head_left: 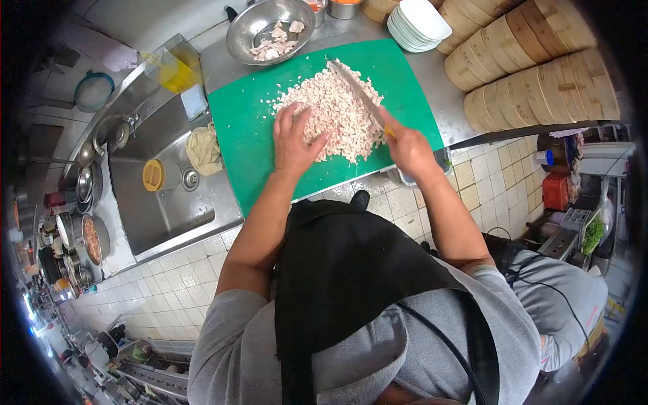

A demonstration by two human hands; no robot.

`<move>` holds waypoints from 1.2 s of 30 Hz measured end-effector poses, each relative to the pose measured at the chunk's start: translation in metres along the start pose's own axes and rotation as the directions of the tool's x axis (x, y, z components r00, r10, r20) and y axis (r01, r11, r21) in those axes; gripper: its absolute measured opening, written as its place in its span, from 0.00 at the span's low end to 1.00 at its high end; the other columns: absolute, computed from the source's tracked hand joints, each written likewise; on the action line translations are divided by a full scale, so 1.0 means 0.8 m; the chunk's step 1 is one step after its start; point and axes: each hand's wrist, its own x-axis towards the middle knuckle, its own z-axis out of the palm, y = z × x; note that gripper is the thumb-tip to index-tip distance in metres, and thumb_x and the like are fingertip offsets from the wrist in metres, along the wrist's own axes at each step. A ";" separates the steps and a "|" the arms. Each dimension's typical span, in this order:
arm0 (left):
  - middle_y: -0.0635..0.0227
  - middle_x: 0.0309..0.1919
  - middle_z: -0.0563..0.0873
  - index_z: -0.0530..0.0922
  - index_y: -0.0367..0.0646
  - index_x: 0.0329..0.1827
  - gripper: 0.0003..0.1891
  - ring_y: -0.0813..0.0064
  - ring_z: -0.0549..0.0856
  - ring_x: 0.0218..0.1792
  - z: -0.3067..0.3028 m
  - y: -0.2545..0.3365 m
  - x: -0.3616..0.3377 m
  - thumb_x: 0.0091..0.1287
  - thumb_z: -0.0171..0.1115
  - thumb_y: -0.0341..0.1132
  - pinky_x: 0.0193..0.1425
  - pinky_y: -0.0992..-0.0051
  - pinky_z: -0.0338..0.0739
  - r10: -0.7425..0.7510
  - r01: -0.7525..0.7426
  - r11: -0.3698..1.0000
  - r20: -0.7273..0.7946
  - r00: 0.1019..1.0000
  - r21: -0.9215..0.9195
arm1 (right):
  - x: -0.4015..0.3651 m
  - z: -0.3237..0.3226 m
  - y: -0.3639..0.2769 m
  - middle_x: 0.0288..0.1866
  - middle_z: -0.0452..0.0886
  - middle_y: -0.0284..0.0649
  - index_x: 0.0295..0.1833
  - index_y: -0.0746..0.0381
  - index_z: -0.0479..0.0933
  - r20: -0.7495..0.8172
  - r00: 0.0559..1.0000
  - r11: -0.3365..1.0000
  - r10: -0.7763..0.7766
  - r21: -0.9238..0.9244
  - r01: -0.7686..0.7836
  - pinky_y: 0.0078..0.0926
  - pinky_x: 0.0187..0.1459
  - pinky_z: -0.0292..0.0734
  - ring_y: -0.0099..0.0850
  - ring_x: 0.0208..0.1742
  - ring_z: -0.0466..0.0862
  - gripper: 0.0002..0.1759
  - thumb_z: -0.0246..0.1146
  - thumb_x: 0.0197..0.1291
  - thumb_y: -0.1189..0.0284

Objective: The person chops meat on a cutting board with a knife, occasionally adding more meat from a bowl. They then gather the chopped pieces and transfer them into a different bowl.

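A wide heap of finely chopped pale meat (331, 101) covers the middle of the green cutting board (243, 145). My right hand (409, 150) is closed around the yellowish handle of a large knife (361, 94), whose blade lies across the heap's right side and points away to the upper left. My left hand (295, 140) rests with fingers spread on the near left edge of the meat, holding nothing. Beyond the board's far edge, a perforated steel colander (243, 37) holds several larger pale pieces.
Left of the board is a steel sink (152, 216) with a yellow round item (154, 175) and a beige cloth (203, 150). Bamboo steamers (533, 104) are stacked at right, near white plates (418, 27). Another person in grey (560, 290) is behind at right.
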 end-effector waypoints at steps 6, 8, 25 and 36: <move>0.37 0.81 0.58 0.64 0.38 0.81 0.56 0.35 0.53 0.83 0.001 -0.012 -0.005 0.56 0.78 0.63 0.85 0.43 0.48 -0.297 0.255 0.944 0.200 0.934 0.211 | 0.018 0.010 0.030 0.44 0.86 0.60 0.83 0.42 0.63 -0.041 0.998 0.999 -0.038 -0.030 0.037 0.56 0.50 0.82 0.59 0.45 0.87 0.38 0.62 0.69 0.72; 0.35 0.83 0.54 0.58 0.36 0.84 0.60 0.35 0.48 0.84 0.005 -0.012 -0.001 0.57 0.74 0.67 0.87 0.44 0.41 -0.354 0.307 0.927 0.231 0.906 0.217 | 0.018 0.001 0.024 0.44 0.87 0.60 0.83 0.42 0.63 -0.009 0.998 0.998 -0.059 -0.032 0.059 0.56 0.50 0.82 0.59 0.45 0.87 0.38 0.62 0.69 0.72; 0.42 0.82 0.61 0.59 0.32 0.82 0.56 0.42 0.57 0.83 0.026 -0.039 0.008 0.61 0.74 0.63 0.87 0.48 0.48 -0.222 0.196 0.968 0.173 0.960 0.157 | 0.017 -0.015 -0.002 0.48 0.88 0.57 0.82 0.43 0.65 -0.096 0.989 0.990 -0.112 0.076 0.120 0.51 0.51 0.83 0.56 0.47 0.88 0.36 0.60 0.70 0.71; 0.38 0.81 0.62 0.61 0.31 0.81 0.57 0.39 0.58 0.82 0.038 -0.031 0.013 0.58 0.78 0.59 0.86 0.46 0.49 -0.171 0.124 0.966 0.204 0.964 0.227 | -0.025 -0.003 0.059 0.52 0.86 0.57 0.85 0.43 0.60 0.008 0.995 0.976 0.104 0.193 -0.103 0.50 0.56 0.81 0.55 0.53 0.87 0.37 0.59 0.72 0.69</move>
